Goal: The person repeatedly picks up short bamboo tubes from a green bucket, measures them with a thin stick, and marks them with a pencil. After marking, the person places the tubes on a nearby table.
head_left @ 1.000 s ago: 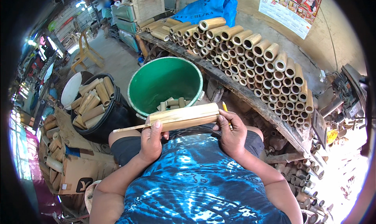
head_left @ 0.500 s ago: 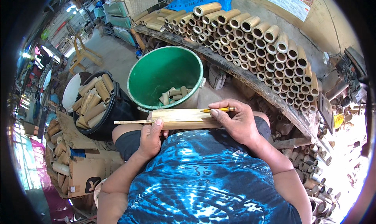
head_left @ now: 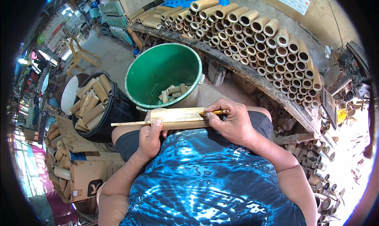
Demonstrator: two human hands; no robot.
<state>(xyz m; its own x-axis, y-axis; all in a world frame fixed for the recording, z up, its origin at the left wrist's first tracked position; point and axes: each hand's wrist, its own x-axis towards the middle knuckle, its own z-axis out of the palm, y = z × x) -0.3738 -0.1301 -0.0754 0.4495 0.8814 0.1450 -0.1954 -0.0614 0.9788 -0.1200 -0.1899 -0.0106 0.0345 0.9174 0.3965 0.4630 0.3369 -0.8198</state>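
Now your right hand (head_left: 233, 121), fingers pinching a pencil (head_left: 213, 112), has slid left along the bamboo piece (head_left: 179, 118); your left hand (head_left: 150, 137) still grips it.

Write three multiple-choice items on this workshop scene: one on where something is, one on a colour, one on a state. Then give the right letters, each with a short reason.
1. Where do the short cut bamboo pieces lie?
A. in the green bucket
B. on the yellow chair
C. on the wall calendar

2. What colour is the tub of bamboo sections beside the green bucket?
A. red
B. black
C. white

3. What is the right hand doing?
A. hanging empty
B. gripping the bucket rim
C. holding a pencil against the bamboo piece

Answers: 1 A, they sit on the bucket's bottom. 2 B, its wall is black. 3 C, the yellow pencil lies on the bamboo piece, which the left hand steadies along with a thin stick.
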